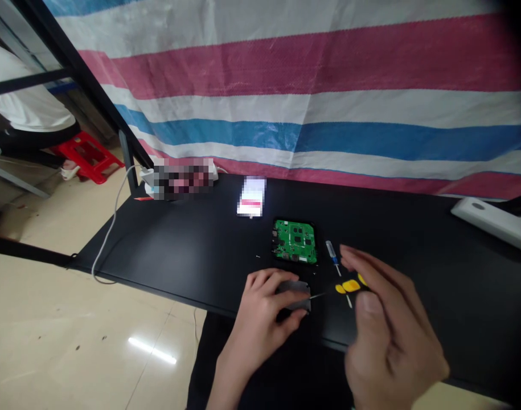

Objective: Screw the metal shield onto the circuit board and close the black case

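Note:
My left hand is closed on a small grey metal plate at the near edge of the black table. My right hand, blurred by motion, pinches a screwdriver with a yellow and black handle. Its thin shaft points left and its tip is at the plate. Just beyond the hands a green circuit board lies flat in a black casing. A small blue-handled screwdriver rests on the table to the right of the board.
A white flat device sits at the far right. A power strip and a small card lie at the back, and a white cable hangs off the left edge. A striped tarp hangs behind. A person in white and a red stool are at far left.

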Demonstrator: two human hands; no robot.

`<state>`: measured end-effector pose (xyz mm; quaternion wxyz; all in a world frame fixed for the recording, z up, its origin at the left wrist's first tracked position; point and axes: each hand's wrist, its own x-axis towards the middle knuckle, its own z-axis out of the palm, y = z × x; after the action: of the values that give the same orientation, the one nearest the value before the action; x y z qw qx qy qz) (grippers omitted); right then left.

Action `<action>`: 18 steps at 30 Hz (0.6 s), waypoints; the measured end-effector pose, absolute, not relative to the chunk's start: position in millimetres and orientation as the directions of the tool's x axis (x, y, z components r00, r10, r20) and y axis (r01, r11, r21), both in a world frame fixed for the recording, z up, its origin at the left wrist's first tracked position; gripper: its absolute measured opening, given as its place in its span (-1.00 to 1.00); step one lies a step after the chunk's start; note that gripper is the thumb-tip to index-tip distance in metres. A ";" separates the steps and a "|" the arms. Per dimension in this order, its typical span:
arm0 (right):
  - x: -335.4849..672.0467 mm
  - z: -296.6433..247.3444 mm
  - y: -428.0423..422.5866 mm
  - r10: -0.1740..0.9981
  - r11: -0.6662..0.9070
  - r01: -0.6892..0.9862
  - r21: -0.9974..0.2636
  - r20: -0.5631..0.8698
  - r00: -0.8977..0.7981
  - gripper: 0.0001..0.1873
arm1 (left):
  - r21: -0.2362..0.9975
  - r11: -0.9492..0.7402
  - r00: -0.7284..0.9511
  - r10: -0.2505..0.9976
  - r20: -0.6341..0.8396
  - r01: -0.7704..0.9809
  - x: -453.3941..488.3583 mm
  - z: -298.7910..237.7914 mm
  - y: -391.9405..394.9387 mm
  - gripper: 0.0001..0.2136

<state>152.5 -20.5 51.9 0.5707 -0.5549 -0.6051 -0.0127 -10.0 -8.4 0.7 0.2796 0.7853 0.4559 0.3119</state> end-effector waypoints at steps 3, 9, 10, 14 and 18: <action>152.5 55.8 -20.5 0.679 0.420 0.684 -0.596 0.706 0.199 -0.59 | 0.729 -0.430 0.393 0.889 0.236 0.533 -10.2 2.2 -8.7 -0.69; 145.8 55.9 -18.6 0.579 0.290 0.790 -0.540 0.757 0.305 -0.81 | 0.728 -0.427 0.394 0.889 0.232 0.536 -10.4 1.4 -9.7 -0.71; 145.8 55.8 -18.9 0.580 0.289 0.782 -0.553 0.751 0.316 -0.82 | 0.727 -0.429 0.394 0.889 0.234 0.536 -10.6 1.0 -9.8 -0.72; 149.5 56.3 -20.0 0.666 0.393 0.668 -0.632 0.697 0.268 -0.69 | 0.728 -0.430 0.395 0.888 0.236 0.534 -11.3 -0.2 -9.5 -0.70; 150.4 54.6 -19.3 0.663 0.383 0.699 -0.604 0.707 0.247 -0.69 | 0.718 -0.436 0.400 0.886 0.236 0.543 -11.3 0.2 -9.4 -0.71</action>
<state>150.4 -19.3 54.6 0.5616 -0.5550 -0.6135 -0.0159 -11.3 -9.4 0.2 0.2780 0.7891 0.4525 0.3086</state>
